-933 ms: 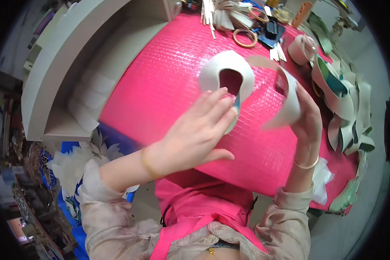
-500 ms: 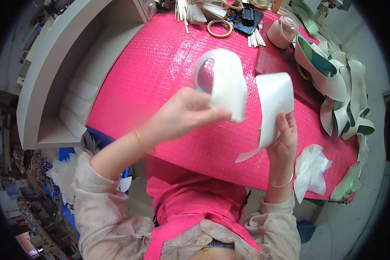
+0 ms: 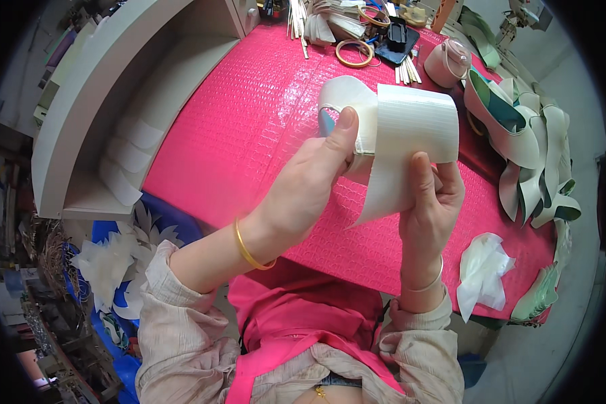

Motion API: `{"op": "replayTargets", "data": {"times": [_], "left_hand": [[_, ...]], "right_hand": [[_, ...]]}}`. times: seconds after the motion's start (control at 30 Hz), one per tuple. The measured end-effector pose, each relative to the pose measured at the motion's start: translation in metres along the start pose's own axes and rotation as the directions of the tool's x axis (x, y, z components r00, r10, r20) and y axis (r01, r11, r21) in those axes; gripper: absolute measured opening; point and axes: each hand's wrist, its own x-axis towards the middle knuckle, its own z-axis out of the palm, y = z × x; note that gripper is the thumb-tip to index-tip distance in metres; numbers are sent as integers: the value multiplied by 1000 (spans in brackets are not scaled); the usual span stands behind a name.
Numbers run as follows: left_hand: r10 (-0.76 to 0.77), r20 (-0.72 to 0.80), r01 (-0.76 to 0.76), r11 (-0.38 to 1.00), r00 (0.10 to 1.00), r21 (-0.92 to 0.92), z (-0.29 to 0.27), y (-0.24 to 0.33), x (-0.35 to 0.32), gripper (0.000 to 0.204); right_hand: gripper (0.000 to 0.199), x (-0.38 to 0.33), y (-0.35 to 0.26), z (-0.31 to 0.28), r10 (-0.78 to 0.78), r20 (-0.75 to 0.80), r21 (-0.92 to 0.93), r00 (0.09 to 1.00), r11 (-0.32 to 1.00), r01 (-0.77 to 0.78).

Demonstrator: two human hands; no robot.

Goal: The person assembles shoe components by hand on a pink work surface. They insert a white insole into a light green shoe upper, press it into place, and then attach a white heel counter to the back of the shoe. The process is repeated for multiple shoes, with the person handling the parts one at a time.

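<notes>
Over the pink table my left hand (image 3: 293,185) grips a white shoe upper (image 3: 349,94), thumb on top. A bit of teal lining shows inside its opening. My right hand (image 3: 432,209) pinches a broad, pale, curled sheet (image 3: 421,121) between thumb and fingers. The left edge of that sheet overlaps the upper's right end and hides part of it. From the sheet a pointed corner hangs down between my hands. Whether the sheet is stuck to the upper I cannot tell.
On the right lies a heap of white and green uppers (image 3: 542,135), with a crumpled white film (image 3: 483,276) nearer me. A lidded pail (image 3: 446,64) and tape rolls (image 3: 355,54) stand at the back. Left are a grey shelf unit (image 3: 67,135) and a blue tub (image 3: 182,215) holding white pieces.
My left hand has moved right with the upper, bringing it up against the sheet. The sheet has turned and now shows its broad face, still in my right hand.
</notes>
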Motion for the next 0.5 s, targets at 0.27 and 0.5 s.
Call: {"op": "replayTargets", "data": {"times": [0.27,0.5], "left_hand": [[-39,71,21,973,997,231,-1,7,-5,34],[83,19,-84,987,996,137,-3,36,43,31]], "right_hand": [[38,4,-1,3,51,18,27,999,998,-52],[70,-22,2,-3,179,-53,-93,982,979,-183]]}}
